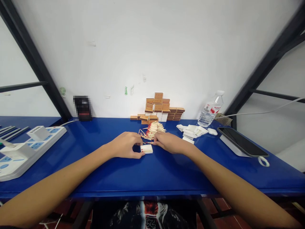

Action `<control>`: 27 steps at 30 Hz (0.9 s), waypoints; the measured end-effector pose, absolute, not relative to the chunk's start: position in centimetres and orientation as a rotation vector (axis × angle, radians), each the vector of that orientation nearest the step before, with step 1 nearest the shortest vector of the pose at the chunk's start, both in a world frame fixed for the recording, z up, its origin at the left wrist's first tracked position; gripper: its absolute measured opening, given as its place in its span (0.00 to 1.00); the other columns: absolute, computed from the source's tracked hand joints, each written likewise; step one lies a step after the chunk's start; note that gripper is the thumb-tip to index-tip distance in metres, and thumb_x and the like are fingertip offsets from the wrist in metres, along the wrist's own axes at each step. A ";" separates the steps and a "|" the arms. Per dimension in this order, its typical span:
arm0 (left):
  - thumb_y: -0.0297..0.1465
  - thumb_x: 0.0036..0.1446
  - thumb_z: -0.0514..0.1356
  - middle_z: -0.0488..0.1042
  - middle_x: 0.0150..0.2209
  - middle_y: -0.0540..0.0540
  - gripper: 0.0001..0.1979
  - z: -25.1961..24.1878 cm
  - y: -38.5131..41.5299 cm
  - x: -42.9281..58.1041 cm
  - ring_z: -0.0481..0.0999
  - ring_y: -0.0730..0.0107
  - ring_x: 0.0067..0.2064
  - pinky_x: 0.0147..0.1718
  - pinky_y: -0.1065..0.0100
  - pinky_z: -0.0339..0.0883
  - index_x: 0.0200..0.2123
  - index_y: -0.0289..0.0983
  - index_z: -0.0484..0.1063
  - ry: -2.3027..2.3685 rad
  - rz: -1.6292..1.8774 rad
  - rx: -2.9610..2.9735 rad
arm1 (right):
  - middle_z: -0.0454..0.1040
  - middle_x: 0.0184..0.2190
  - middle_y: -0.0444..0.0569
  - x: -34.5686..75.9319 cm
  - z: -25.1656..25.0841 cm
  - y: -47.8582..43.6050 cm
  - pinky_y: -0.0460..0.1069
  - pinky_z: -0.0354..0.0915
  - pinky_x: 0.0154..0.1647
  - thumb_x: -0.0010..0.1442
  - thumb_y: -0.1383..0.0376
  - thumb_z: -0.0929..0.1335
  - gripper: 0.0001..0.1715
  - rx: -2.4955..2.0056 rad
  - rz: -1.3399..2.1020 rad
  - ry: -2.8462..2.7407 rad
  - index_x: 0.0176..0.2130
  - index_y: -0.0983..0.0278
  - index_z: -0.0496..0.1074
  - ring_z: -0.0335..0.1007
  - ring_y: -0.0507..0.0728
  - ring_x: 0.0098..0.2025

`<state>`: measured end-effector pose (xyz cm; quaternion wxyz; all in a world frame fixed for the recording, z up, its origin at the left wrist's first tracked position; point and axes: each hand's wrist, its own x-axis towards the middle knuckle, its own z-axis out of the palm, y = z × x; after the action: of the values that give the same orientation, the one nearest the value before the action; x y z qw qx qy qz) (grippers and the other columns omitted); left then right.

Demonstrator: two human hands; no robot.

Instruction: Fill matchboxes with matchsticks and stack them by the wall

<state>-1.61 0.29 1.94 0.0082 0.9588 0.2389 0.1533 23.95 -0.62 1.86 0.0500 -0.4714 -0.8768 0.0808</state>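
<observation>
A small white matchbox tray (147, 148) lies on the blue table (152, 171) between my hands. My left hand (126, 145) curls round its left end, thumb and fingers closed on it. My right hand (168, 142) rests just right of the tray with fingers pinched at the edge of a loose pile of red-tipped matches (152, 129); what it pinches is too small to make out. Behind the pile stands a stack of brown matchbox sleeves (158, 109).
A heap of white inner trays (192, 131) lies right of the matches, with a water bottle (211, 110) behind it. A phone on a stand (240, 142) sits far right. White power strips (28, 144) fill the left side. A dark pixelated object (82, 108) stands by the wall.
</observation>
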 end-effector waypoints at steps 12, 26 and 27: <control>0.42 0.59 0.65 0.78 0.33 0.47 0.13 1.7 0.6 -1.7 0.76 0.65 0.35 0.35 0.65 0.66 0.34 0.38 0.79 0.795 0.499 2.944 | 0.75 0.38 0.49 24.4 2.9 -1.0 0.49 0.61 0.39 0.74 0.60 0.64 0.11 -1.174 0.594 -2.526 0.41 0.63 0.70 0.68 0.56 0.38; 0.43 0.59 0.66 0.79 0.35 0.46 0.14 1.5 0.8 -1.7 0.77 0.64 0.36 0.36 0.65 0.66 0.34 0.38 0.78 0.792 0.474 2.929 | 0.75 0.39 0.50 22.9 1.8 -1.6 0.50 0.60 0.40 0.71 0.65 0.68 0.04 -1.122 0.449 -2.638 0.42 0.64 0.72 0.68 0.57 0.39; 0.43 0.59 0.66 0.79 0.35 0.46 0.14 1.5 0.8 -1.7 0.77 0.64 0.36 0.36 0.65 0.65 0.34 0.38 0.78 0.789 0.476 2.933 | 0.75 0.39 0.50 22.8 1.7 -1.6 0.49 0.60 0.40 0.71 0.66 0.68 0.04 -1.111 0.438 -2.636 0.42 0.64 0.72 0.68 0.57 0.39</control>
<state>-1.68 0.76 1.48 0.0337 0.9535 0.2564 0.1547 22.79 -1.61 1.67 0.1235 -0.3811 -0.9038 0.1503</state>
